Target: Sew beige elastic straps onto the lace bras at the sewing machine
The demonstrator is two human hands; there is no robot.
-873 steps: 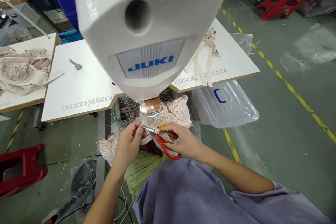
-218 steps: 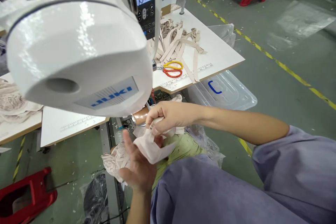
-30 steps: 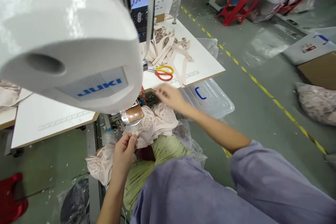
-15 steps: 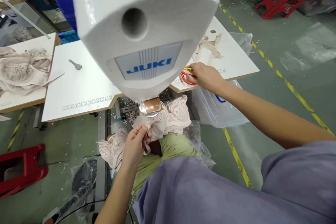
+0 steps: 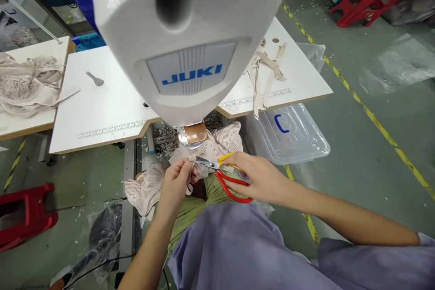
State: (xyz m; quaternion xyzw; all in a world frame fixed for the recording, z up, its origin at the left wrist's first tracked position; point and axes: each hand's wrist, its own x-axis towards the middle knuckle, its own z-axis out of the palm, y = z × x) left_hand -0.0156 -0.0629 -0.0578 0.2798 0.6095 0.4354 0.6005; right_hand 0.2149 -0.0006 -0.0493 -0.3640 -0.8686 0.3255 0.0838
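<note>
Left hand [image 5: 176,183] pinches the lace piece [image 5: 217,145] just under the machine [image 5: 186,41] foot. Right hand [image 5: 258,176] grips the scissors [image 5: 224,174], handles in the fist, blades lying level and pointing left, tips touching the fabric right at the left fingertips. Strips [image 5: 265,72] on the table [image 5: 102,108] well beyond the right hand.

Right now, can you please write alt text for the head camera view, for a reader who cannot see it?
The right hand holds red and yellow scissors against pale lace cloth pinched by the left hand, under a white sewing machine.
</note>
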